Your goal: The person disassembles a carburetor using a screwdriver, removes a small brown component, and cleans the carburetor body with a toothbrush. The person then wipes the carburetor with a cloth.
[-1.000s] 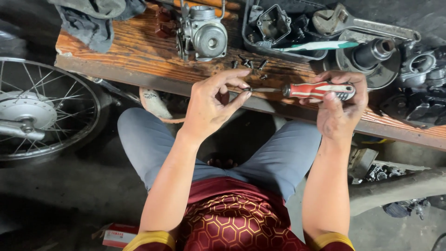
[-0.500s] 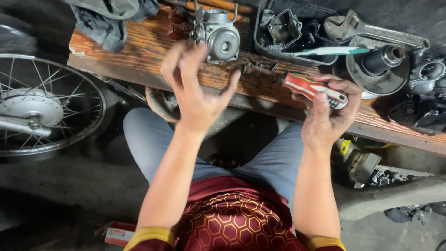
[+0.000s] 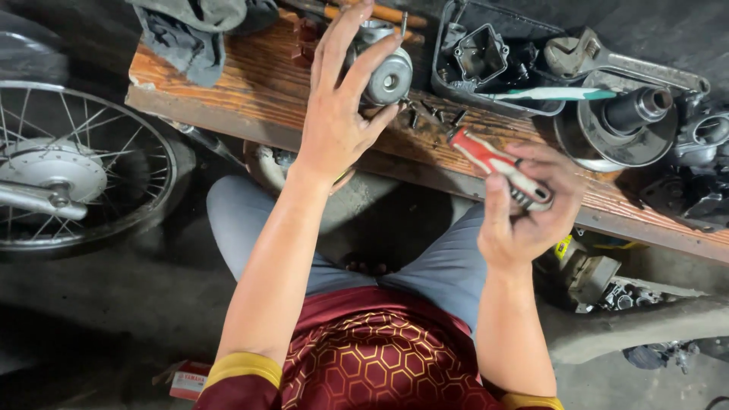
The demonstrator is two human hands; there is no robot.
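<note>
My left hand (image 3: 339, 106) reaches up over the wooden plank (image 3: 250, 91) with its fingers spread around a grey metal carburetor body (image 3: 386, 72); the fingertips touch its top and sides. My right hand (image 3: 524, 209) is closed on a screwdriver with a red and white handle (image 3: 497, 165), held at an angle above the plank's near edge. Several small dark screws (image 3: 433, 115) lie loose on the plank between the two hands.
A black tray (image 3: 493, 64) holds dark engine parts and a green-handled toothbrush (image 3: 554, 94). A large wrench (image 3: 607, 61) and a round clutch part (image 3: 626, 125) lie to the right. A grey rag (image 3: 194, 30) lies at far left, a spoked wheel (image 3: 72, 171) on the floor.
My left hand let go of the screwdriver's tip, rose and moved forward onto the carburetor body. My right hand turned the screwdriver from level to slanted and drew it closer.
</note>
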